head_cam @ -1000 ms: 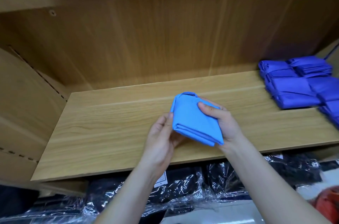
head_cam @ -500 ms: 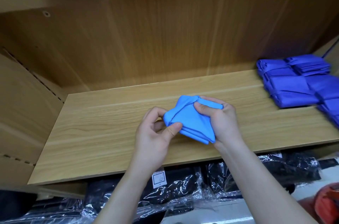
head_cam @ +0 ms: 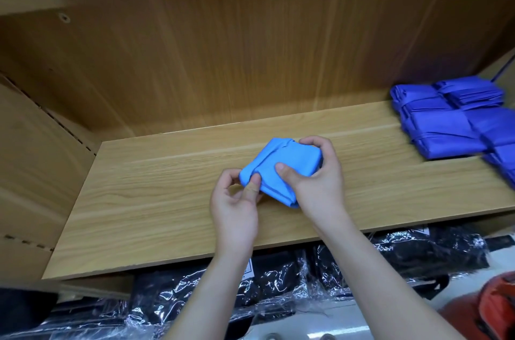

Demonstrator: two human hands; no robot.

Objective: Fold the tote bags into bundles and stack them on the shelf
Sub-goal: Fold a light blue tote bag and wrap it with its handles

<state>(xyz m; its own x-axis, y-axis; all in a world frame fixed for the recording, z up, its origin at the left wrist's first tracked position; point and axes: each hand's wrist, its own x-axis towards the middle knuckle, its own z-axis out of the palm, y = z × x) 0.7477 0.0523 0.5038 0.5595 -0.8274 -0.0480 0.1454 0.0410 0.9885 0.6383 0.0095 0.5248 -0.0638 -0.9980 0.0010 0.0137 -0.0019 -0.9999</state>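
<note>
Right hand (head_cam: 317, 183) curled around a folded blue tote bag (head_cam: 292, 158), thumb on top. Left hand (head_cam: 237, 200) pinched its corner, over the shelf (head_cam: 139, 200). Darker blue bundles (head_cam: 446, 122) lay far right of both hands. No writing was readable.

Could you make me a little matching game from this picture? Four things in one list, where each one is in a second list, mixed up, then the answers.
Things:
1. light blue tote bag
2. dark blue bundles
3. black plastic-wrapped packs
4. orange-red object

Places:
A. bottom right corner of the view
B. right end of the shelf
C. gripped by the left hand and right hand
D. under the shelf board

Pairs: 1-C, 2-B, 3-D, 4-A.
</note>
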